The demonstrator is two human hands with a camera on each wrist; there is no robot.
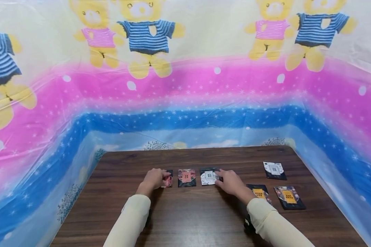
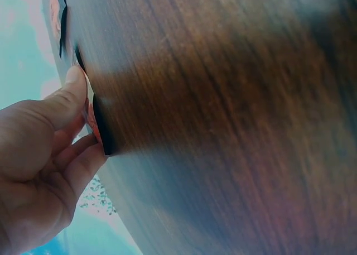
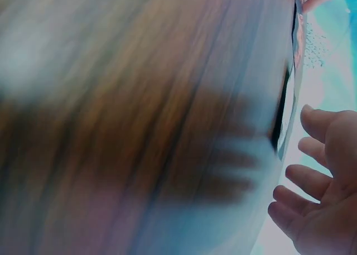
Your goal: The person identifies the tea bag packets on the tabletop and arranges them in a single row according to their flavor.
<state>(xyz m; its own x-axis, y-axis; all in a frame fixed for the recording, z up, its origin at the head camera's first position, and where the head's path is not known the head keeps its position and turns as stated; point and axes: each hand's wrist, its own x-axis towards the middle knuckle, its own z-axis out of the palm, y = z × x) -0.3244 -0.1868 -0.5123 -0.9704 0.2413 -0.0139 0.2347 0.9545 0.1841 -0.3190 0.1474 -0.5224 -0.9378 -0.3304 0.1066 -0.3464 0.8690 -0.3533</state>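
Note:
My left hand [image 1: 154, 179] is on a red-and-black sachet [image 1: 168, 180] at the left end of a short row. In the left wrist view, the thumb and fingers [image 2: 83, 160] hold that sachet [image 2: 96, 121] by its edges, covering part of it. Beside it lies a second red-and-black sachet [image 1: 187, 177], untouched. At the row's right end is a white-and-black sachet [image 1: 208, 176], with my right hand [image 1: 230, 181] at its right edge. The right wrist view shows that hand's fingers [image 3: 307, 179] spread and loosely bent, a small gap from the sachet [image 3: 286, 112].
Another white-and-black sachet [image 1: 274, 170] lies toward the back right of the brown wooden table [image 1: 185, 216]. Nearer are two orange-labelled black sachets, one [image 1: 289, 197] fully visible, the other [image 1: 259, 192] partly behind the right forearm. A bear-patterned cloth [image 1: 185, 85] surrounds the table.

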